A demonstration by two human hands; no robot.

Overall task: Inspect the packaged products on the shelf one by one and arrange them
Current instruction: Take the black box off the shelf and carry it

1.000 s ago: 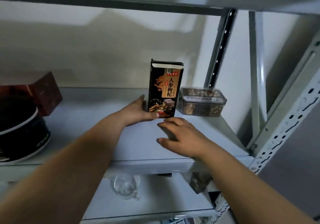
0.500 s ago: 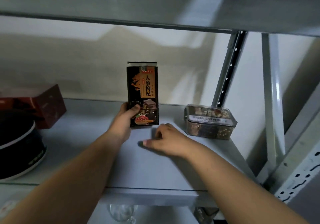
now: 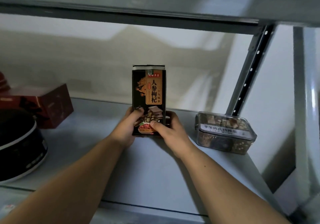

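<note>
The black box (image 3: 148, 92) is upright, long axis 12 to 6 o'clock, at 12 o'clock from my wrists, over the middle of the shelf (image 3: 155, 175). My left hand (image 3: 127, 128) grips its lower left edge. My right hand (image 3: 170, 131) grips the lower right (thumb on the front face). Both hands are equally near.

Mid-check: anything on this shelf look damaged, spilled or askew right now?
Nothing spilled or plainly damaged. The black box is upright, held by the left hand and right hand. Only the red box sits turned at an angle to the shelf; the clear tub looks closed.
</note>
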